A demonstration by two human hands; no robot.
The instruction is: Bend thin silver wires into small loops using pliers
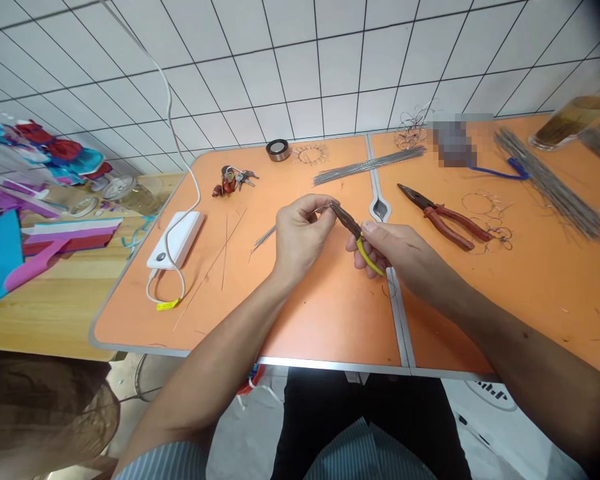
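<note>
Over the middle of the orange table, my right hand (390,243) is closed round the yellow handles of a pair of pliers (347,219). Their dark jaws point up and left and meet the fingertips of my left hand (305,230). That hand pinches a thin wire (323,208), whose end runs to the plier jaws; whether the jaws grip it I cannot tell. Several more wires (264,237) show to the left, partly hidden behind my left hand. A second pair of pliers (443,217) with red handles lies to the right of my right hand.
Bundles of straight wire (370,165) lie at the back and right (553,183). Wire rings (310,155), a roll of tape (278,150), keys (237,179) and a white power strip (175,240) with a cable occupy the left part. A glass (570,123) stands at the far right.
</note>
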